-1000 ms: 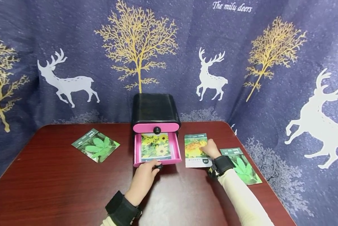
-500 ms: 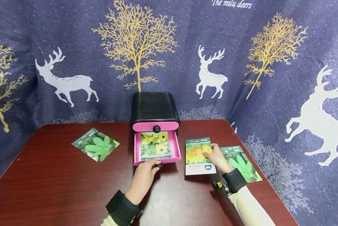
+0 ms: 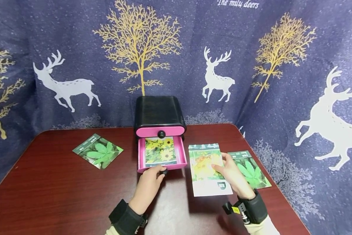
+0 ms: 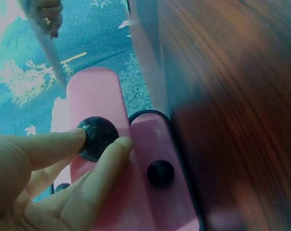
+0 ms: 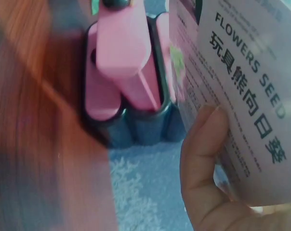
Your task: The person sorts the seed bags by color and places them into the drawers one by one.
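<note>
My left hand (image 3: 149,183) pinches the round black knob (image 4: 99,139) of the pulled-out pink drawer (image 3: 178,167). Inside that drawer lies a packet printed with yellow flowers (image 3: 159,151). Off the table, to the right of the drawer, my right hand (image 3: 233,174) grips a flower seed packet (image 3: 203,168) by its right edge, thumb across the front. It has a green top, a yellow flower picture and a white lower band. Its other face, lettered "FLOWERS SEED", shows in the right wrist view, with a fingertip (image 5: 215,120) pressed on it.
The black drawer cabinet (image 3: 159,112) stands at the table's back edge, its upper pink drawer (image 3: 146,132) pushed in. One green leaf packet (image 3: 99,151) lies left on the table. Another leaf packet (image 3: 250,171) lies right, partly behind my right hand. A patterned curtain (image 3: 111,65) hangs behind.
My right hand has lifted the yellow flower seed packet off the table and brought it nearer to me. My left hand stays on the drawer knob, and the drawer has not moved.
</note>
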A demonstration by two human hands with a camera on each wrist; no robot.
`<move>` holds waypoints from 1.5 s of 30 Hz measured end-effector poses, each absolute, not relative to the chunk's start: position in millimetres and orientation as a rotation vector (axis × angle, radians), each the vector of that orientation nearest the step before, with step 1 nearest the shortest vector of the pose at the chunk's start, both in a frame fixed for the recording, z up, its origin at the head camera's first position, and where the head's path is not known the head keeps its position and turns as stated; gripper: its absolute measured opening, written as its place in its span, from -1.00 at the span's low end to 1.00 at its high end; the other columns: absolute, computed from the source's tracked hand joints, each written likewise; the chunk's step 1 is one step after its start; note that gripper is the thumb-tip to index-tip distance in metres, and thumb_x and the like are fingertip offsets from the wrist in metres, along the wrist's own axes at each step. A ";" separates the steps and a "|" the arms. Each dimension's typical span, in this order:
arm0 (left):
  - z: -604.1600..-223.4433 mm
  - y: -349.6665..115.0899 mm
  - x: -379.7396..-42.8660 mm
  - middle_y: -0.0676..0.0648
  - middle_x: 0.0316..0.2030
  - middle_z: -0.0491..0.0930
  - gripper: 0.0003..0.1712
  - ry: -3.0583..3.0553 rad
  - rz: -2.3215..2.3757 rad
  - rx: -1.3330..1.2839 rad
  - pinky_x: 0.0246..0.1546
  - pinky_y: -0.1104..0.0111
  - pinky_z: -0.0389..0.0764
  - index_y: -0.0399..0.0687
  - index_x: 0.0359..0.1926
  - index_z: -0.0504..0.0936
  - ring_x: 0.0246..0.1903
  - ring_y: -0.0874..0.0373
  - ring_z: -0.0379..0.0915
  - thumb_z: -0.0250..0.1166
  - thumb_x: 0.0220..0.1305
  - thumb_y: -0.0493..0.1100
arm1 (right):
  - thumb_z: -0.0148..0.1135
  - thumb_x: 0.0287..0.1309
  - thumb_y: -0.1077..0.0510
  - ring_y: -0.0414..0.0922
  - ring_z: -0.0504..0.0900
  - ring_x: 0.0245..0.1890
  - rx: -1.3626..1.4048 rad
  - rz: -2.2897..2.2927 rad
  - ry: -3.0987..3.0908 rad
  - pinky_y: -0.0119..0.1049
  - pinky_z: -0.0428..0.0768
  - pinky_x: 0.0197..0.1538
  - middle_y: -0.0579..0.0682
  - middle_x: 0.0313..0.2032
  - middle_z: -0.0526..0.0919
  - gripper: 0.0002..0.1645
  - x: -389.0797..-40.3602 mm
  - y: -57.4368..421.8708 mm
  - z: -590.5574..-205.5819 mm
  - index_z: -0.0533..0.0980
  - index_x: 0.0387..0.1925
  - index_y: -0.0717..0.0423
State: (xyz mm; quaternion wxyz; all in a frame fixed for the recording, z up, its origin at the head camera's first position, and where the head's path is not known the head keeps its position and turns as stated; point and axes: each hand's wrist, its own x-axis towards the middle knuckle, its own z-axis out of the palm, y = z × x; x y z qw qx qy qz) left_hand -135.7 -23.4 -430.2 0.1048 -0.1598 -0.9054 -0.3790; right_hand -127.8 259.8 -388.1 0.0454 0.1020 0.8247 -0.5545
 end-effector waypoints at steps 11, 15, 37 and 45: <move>-427.1 -32.0 -133.2 -0.07 -0.28 0.69 -0.75 -2.684 -1.230 -0.423 -0.40 0.44 0.55 -0.09 -0.10 0.65 -0.38 0.22 0.59 0.24 0.18 -0.30 | 0.17 0.21 0.11 -0.10 0.70 -0.44 0.173 -1.873 2.198 -0.19 0.67 -0.38 0.04 -0.27 0.62 -0.30 -122.7 229.6 -386.4 0.06 0.24 0.18; -419.5 -36.5 -127.6 -0.12 -0.38 0.68 -0.77 -2.619 -1.539 -0.367 -0.42 0.42 0.60 -0.23 -0.09 0.63 -0.40 0.12 0.62 0.18 0.25 -0.30 | 0.16 0.21 0.11 -0.10 0.70 -0.46 0.164 -1.886 2.153 -0.20 0.66 -0.40 0.03 -0.30 0.64 -0.33 -123.9 215.9 -387.5 0.08 0.24 0.17; -409.5 -66.2 -127.9 -0.25 -0.13 0.63 -0.50 -2.401 -2.738 -0.456 -0.16 0.29 0.64 -0.47 0.17 0.29 -0.22 0.16 0.60 0.12 0.30 -0.24 | 0.08 0.27 0.12 -0.17 0.69 -0.34 -0.006 -1.953 1.988 -0.30 0.65 -0.29 0.09 -0.20 0.64 -0.33 -131.0 161.1 -399.1 0.06 0.28 0.24; -408.2 -65.8 -126.5 -0.36 -0.08 0.58 -0.38 -2.404 -2.610 -0.280 -0.17 0.27 0.64 -0.50 0.28 0.12 -0.21 0.12 0.61 0.09 0.32 -0.24 | 0.06 0.26 0.25 -0.17 0.69 -0.31 -0.054 -2.015 1.927 -0.35 0.60 -0.43 0.21 -0.13 0.65 -0.39 -127.7 157.1 -401.8 0.09 0.26 0.35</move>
